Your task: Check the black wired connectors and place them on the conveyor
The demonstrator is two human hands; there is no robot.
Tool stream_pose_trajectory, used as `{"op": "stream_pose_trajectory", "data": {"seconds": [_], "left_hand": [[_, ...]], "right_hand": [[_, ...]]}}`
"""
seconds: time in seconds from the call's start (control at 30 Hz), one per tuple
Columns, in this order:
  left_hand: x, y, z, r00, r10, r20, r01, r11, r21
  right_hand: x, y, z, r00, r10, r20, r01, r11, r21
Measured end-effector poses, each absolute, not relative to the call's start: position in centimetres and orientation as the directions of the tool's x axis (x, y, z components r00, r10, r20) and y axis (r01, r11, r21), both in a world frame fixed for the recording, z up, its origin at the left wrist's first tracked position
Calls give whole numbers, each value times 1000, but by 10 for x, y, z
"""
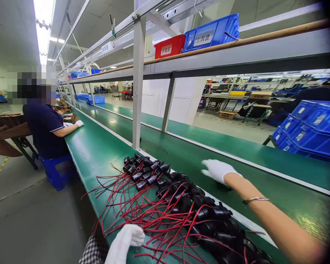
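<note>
Many black cylindrical parts with red and dark wires (145,174) lie piled along the near green bench (110,161), their loose wires trailing toward its front edge. My left hand (125,240), in a white glove, is at the bottom beside the wire ends. Its fingers curl inward, and whatever they hold, if anything, is hidden. Beyond the pile, my gloved right hand (218,171) reaches over the dark green belt (181,154) with fingers stretched out to the left. Something dark shows under its palm, too hidden to name.
A co-worker (45,124) in white gloves sits at the bench further left on a blue stool (53,172). A white metal post (138,84) rises behind the pile. Overhead, a shelf carries a red bin (169,47) and a blue bin (211,33). Blue crates (313,126) are stacked at right.
</note>
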State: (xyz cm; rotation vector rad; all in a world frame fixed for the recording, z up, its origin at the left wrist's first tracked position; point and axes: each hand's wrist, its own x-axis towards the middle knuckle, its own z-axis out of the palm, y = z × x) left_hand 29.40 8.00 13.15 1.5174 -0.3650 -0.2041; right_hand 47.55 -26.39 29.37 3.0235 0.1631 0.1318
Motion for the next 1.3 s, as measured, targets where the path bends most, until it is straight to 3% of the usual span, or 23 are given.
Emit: {"op": "stream_pose_trajectory", "data": {"seconds": [0.07,0.13,0.27,0.4,0.53,0.63,0.73,0.87,0.93,1.07,1.17,1.3], "left_hand": [[297,75,130,929,-352,110,-98,53,994],[299,71,129,930,-350,114,-104,49,993],[300,73,133,941,-308,137,-135,29,990],[281,94,145,967,-171,189,-191,4,982],[243,107,184,956,54,290,-287,-55,956],[227,96,226,872,171,458,-395,-305,867],[227,71,258,869,109,483,-429,-325,843],[222,48,272,872,-17,490,-489,-103,866],[214,48,269,864,-131,487,-483,61,873],[199,57,256,791,-384,476,-356,342,869],[197,59,243,760,-444,475,-351,335,874],[197,54,231,767,-448,459,-375,267,888]], "right_hand": [[482,-212,295,971,227,81,220,-972,88],[485,-159,289,962,266,68,260,-962,88],[485,-94,277,981,191,45,183,-972,149],[463,-95,299,962,210,176,172,-962,212],[404,-115,334,830,423,362,338,-900,276],[343,-117,344,717,572,399,485,-820,303],[285,-107,342,586,675,448,586,-735,341],[233,-100,334,271,764,586,684,-581,441],[220,-111,325,227,724,651,745,-560,363],[209,-142,296,342,588,733,786,-606,119],[200,-147,283,358,561,747,811,-583,49],[186,-134,286,270,593,759,903,-429,13]]}}
